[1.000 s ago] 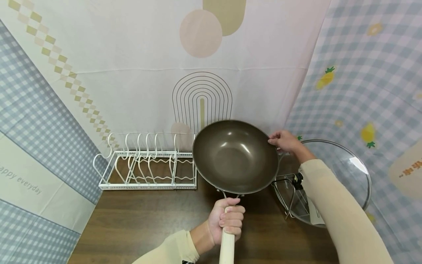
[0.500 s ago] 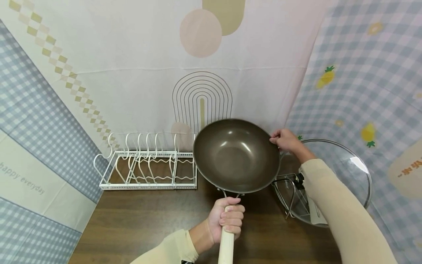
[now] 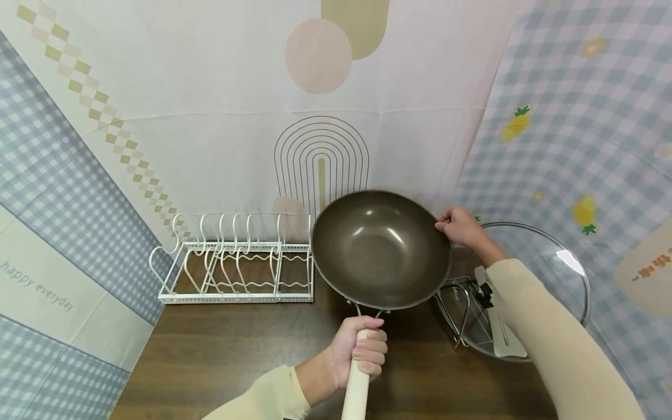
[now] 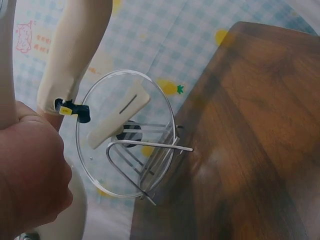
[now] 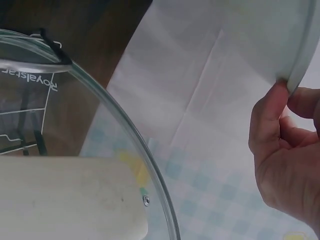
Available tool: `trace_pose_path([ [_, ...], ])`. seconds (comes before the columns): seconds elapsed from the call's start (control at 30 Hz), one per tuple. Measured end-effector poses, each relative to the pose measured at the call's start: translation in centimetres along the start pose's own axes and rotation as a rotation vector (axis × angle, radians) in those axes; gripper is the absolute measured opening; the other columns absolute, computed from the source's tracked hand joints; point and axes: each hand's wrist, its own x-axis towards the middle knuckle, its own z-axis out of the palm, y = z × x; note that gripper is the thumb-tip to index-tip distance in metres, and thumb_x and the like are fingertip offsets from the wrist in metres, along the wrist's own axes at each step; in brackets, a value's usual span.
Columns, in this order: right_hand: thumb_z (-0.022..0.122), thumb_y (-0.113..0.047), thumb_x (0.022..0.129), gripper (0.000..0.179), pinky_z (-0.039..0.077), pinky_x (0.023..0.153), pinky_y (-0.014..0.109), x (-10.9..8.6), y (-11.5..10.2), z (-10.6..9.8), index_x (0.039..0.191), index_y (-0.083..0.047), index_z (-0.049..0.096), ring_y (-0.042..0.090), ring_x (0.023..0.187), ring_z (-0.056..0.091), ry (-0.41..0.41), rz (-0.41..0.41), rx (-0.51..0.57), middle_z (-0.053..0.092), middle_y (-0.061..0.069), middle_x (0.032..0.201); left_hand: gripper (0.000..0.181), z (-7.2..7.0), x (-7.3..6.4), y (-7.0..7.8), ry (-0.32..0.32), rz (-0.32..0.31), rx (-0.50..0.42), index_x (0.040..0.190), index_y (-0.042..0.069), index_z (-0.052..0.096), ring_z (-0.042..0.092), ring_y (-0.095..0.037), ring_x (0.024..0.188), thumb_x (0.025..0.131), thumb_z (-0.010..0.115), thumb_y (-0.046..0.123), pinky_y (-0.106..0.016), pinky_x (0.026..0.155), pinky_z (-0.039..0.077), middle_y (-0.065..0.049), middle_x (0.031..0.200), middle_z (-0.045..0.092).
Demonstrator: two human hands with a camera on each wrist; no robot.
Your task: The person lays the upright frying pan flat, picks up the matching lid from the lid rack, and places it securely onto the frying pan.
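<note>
A wok [image 3: 380, 251] with a brown inside is held above the wooden table, its bowl tilted toward the head camera. My left hand [image 3: 362, 350] grips its cream handle [image 3: 357, 394], fingers wrapped round near the bowl end. At the far right of the rim, my right hand [image 3: 458, 225] pinches the edge between thumb and fingers. The right wrist view shows this pinch closely, with the pale outside of the wok [image 5: 270, 35] above the fingertips. In the left wrist view, the left hand [image 4: 32, 170] appears as a fist around the handle.
A white wire rack [image 3: 236, 297] with upright curved dividers stands left of the wok, close to its rim. To the right, a glass lid [image 3: 562, 251] with a cream handle [image 4: 120, 112] leans upright in a metal stand [image 3: 464, 312]. Patterned cloth [image 3: 220, 151] hangs behind.
The wok has shifted slightly to the right, away from the white rack. My right hand has moved right with its rim, and the handle's lower end has swung a little left.
</note>
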Motion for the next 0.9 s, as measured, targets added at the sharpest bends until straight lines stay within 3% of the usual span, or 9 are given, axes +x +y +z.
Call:
trace_pose_path([
  [0.23,0.051,-0.014,0.099,0.027,0.055,0.059,0.032,-0.5,0.1,-0.3,0.114,0.007,0.055,0.027,0.080,0.062,0.043,-0.011,0.001,0.059,0.024,0.105,0.040,0.1,-0.3,0.5,0.170,-0.042,0.081,0.057,0.023,0.035,0.036,0.003,0.033,0.096,0.032,0.035,-0.013,0.039,0.022,0.015,0.042,0.035],
  [0.37,0.052,-0.015,0.098,0.026,0.056,0.059,0.032,-0.6,0.2,-0.4,0.112,0.007,0.056,0.026,0.082,0.062,0.049,-0.003,0.004,0.059,0.023,0.105,0.038,0.2,-0.4,0.8,0.242,-0.036,0.139,0.058,0.023,0.037,0.036,0.003,0.033,0.094,0.036,0.034,-0.013,0.039,0.025,0.015,0.042,0.035],
  [0.6,0.053,-0.015,0.098,0.028,0.056,0.060,0.032,-0.9,0.3,-0.6,0.114,0.007,0.057,0.017,0.067,0.058,0.058,0.015,0.009,0.060,0.022,0.106,0.036,0.2,-0.7,1.6,0.337,-0.049,0.231,0.060,0.022,0.035,0.035,0.004,0.034,0.093,0.043,0.033,-0.014,0.038,0.027,0.015,0.044,0.033],
  [0.77,0.054,-0.013,0.097,0.023,0.056,0.059,0.034,-1.3,0.4,-0.6,0.106,0.007,0.059,0.022,0.074,0.061,0.060,0.005,-0.003,0.061,0.020,0.098,0.033,-0.1,-1.1,2.0,0.401,-0.062,0.332,0.061,0.021,0.036,0.035,0.004,0.034,0.091,0.047,0.032,-0.014,0.039,0.029,0.015,0.045,0.033],
  [0.9,0.054,-0.015,0.097,0.025,0.057,0.062,0.035,-1.7,0.6,-0.4,0.108,0.006,0.058,0.026,0.082,0.063,0.047,0.024,0.000,0.061,0.021,0.102,0.032,-0.5,-1.5,2.0,0.446,-0.062,0.393,0.062,0.021,0.036,0.034,0.004,0.034,0.090,0.049,0.030,-0.014,0.039,0.029,0.015,0.046,0.032],
])
